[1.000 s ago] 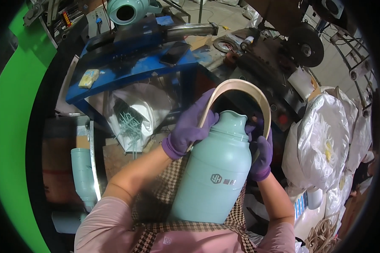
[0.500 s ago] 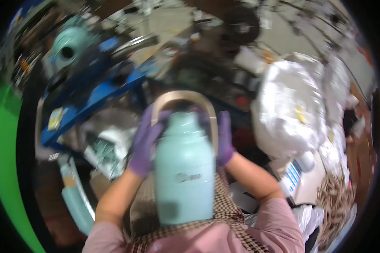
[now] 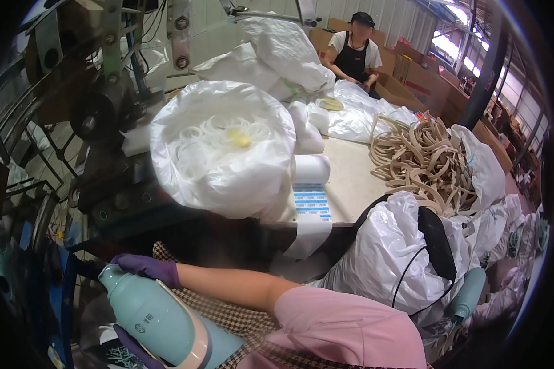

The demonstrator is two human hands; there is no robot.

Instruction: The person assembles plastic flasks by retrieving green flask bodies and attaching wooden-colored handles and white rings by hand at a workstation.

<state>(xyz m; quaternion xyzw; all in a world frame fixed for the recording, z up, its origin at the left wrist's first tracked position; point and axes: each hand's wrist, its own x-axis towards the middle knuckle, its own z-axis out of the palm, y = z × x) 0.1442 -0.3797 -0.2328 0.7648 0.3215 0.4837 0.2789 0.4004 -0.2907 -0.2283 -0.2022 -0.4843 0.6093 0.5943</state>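
A pale teal thermos flask (image 3: 144, 317) lies tilted against my checked apron at the lower left, its narrow neck pointing up and left. Its beige carrying handle (image 3: 198, 335) loops across the lower body. My right hand (image 3: 146, 269), in a purple glove, grips the flask by the neck and shoulder; some fingers are hidden behind it. On the flask's left side my left hand (image 3: 134, 347), also gloved in purple, holds the body, with only part of it in view.
A white bag of clear rings (image 3: 221, 147) stands on the table (image 3: 345, 166), beside a label roll (image 3: 312, 172). Beige handles (image 3: 421, 157) are heaped at the right, near a stuffed white bag (image 3: 381, 258) and another teal body (image 3: 468, 295). A person (image 3: 355, 52) is at the back.
My view has swung to the right, toward the table. The flask now lies tilted at lower left, and its handle has gone from above the neck to around the body.
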